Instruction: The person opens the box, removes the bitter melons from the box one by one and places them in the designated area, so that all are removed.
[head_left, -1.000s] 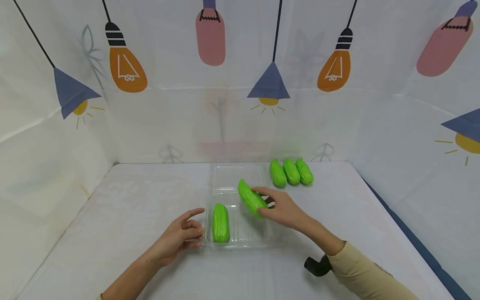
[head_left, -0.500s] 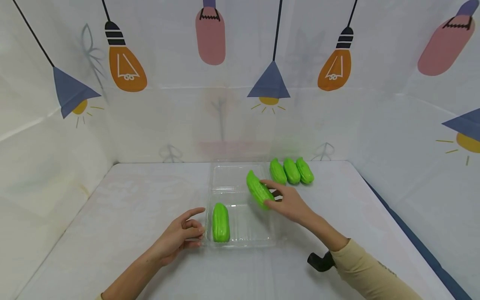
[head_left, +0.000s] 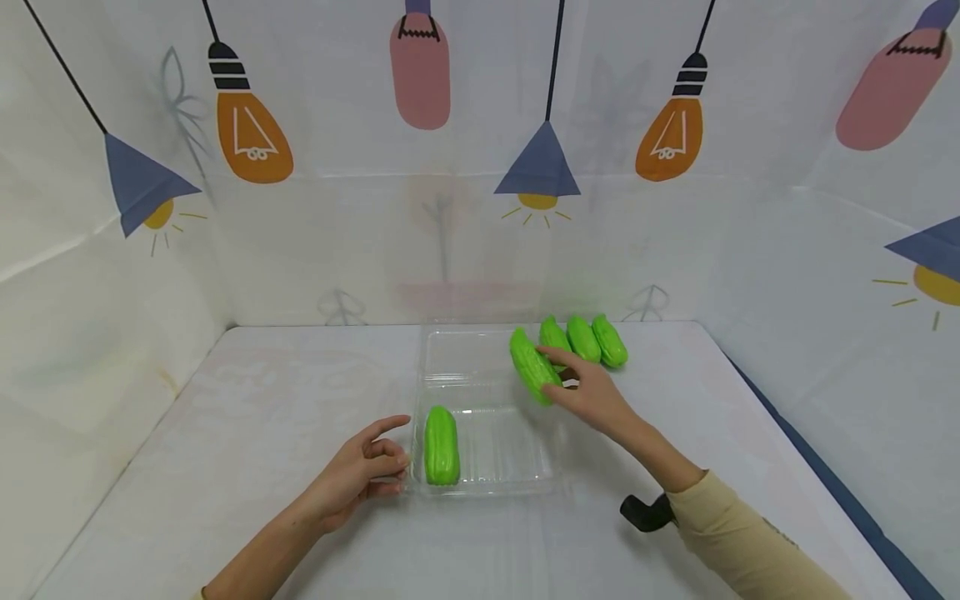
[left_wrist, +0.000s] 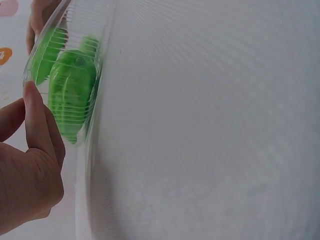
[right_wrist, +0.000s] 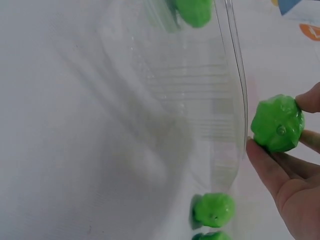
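In the head view my right hand [head_left: 596,404] pinches a green cucumber [head_left: 534,367] between thumb and fingers. It is lifted above the right side of a clear plastic container [head_left: 498,475], near the hinge of the opened lid. Another green cucumber [head_left: 442,446] lies lengthwise along the container's left wall. My left hand [head_left: 360,479] holds the container's left edge, with fingertips at the rim [left_wrist: 25,75] in the left wrist view. The right wrist view shows the held cucumber [right_wrist: 278,124] end-on, outside the clear wall.
Three green cucumbers [head_left: 583,342] lie in a row at the table's back edge, right of the lid [head_left: 476,354]. A black curved object [head_left: 645,512] shows by the right sleeve [head_left: 738,533]. Printed cloth walls [head_left: 337,250] enclose the white table [head_left: 285,400].
My right hand has carried the cucumber away from the container's middle, back and to the right towards the row. The left hand and the container have stayed in place.
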